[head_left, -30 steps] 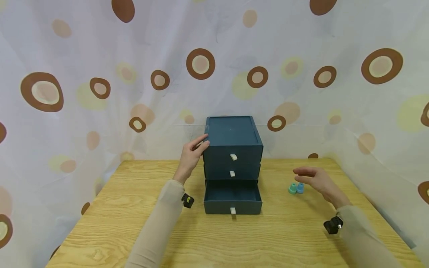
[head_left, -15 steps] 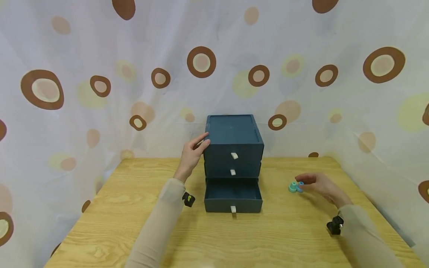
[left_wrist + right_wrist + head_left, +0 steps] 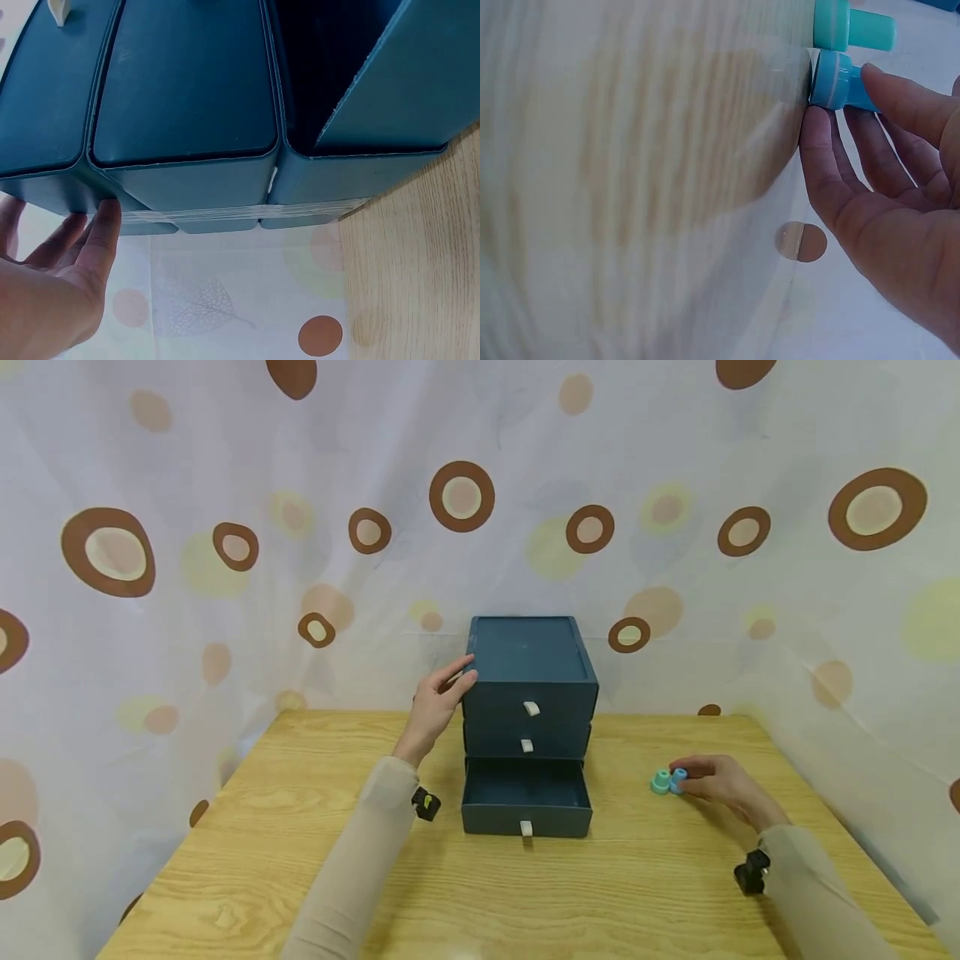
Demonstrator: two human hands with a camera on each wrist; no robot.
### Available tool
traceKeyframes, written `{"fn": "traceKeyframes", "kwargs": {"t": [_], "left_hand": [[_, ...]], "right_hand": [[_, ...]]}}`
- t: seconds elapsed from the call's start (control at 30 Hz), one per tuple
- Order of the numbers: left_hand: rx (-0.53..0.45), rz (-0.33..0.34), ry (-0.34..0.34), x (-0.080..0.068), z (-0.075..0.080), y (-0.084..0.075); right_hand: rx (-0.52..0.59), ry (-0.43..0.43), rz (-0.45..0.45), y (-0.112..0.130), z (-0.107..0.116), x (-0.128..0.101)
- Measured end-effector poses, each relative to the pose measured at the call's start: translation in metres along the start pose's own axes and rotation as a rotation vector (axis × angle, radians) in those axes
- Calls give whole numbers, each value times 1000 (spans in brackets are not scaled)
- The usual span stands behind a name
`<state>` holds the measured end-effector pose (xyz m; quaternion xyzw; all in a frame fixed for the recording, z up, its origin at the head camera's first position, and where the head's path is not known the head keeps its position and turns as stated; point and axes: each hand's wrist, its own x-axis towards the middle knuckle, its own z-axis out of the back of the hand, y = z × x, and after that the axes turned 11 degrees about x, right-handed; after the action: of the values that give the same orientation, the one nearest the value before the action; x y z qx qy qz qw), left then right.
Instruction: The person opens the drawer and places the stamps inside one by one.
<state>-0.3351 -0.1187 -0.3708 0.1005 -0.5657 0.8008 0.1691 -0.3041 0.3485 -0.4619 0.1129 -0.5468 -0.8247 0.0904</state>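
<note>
A dark blue three-drawer cabinet (image 3: 528, 660) stands at the back middle of the wooden table (image 3: 300, 843). Its bottom drawer (image 3: 525, 797) is pulled out and looks empty; the two upper drawers are closed. My left hand (image 3: 444, 693) rests with straight fingers against the cabinet's top left corner, and the left wrist view shows the fingertips (image 3: 105, 225) touching the cabinet (image 3: 187, 97). To the right, my right hand (image 3: 688, 779) pinches a small blue peg (image 3: 678, 779) on the table between thumb and forefinger. A green peg (image 3: 660, 782) stands just left of it. The right wrist view shows the blue peg (image 3: 832, 79), the green peg (image 3: 851, 26) and my right hand (image 3: 845, 101).
A spotted curtain (image 3: 225, 568) hangs close behind and around the table. The table's right edge (image 3: 840, 827) runs near my right forearm. Bare wood lies in front of the open drawer.
My right hand has come down from above the table and closed on the blue peg. The left hand has stayed on the cabinet.
</note>
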Motion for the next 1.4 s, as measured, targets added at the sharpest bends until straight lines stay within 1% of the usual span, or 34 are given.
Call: {"fn": "traceKeyframes", "kwargs": {"t": [0.13,0.17,0.27,0.37,0.4,0.47,0.6,0.73,0.9,1.07,1.17,1.23,1.4], "left_hand": [[1,-1,15,2,-2,-2],[-1,3,21,1,-1,-7],[-9,5,24,1,-1,-6],[-16,15,23,0,1,-6],[-21,12,17,1,1,-1],[-12,12,5,1,1,-2],[2,15,-9,-1,1,-6],[-13,25,15,-2,2,-10],[-45,35,25,0,1,-10],[-46,21,26,0,3,-7],[-41,12,16,-1,3,-5],[-44,10,13,-1,3,-5],[-90,49,34,-1,5,-6]], "right_hand": [[10,-23,9,0,1,-4],[9,-31,14,1,2,-4],[11,-56,41,5,1,-4],[-16,-84,66,11,-2,-1],[-22,-92,77,13,-3,0],[-24,-112,88,16,-6,2],[11,-142,111,25,-12,4],[47,-163,124,32,-18,4],[79,-152,135,43,-28,5],[47,-101,169,53,-43,10],[56,-60,186,57,-54,12],[72,-51,186,61,-61,13],[114,-24,178,67,-76,15]]}}
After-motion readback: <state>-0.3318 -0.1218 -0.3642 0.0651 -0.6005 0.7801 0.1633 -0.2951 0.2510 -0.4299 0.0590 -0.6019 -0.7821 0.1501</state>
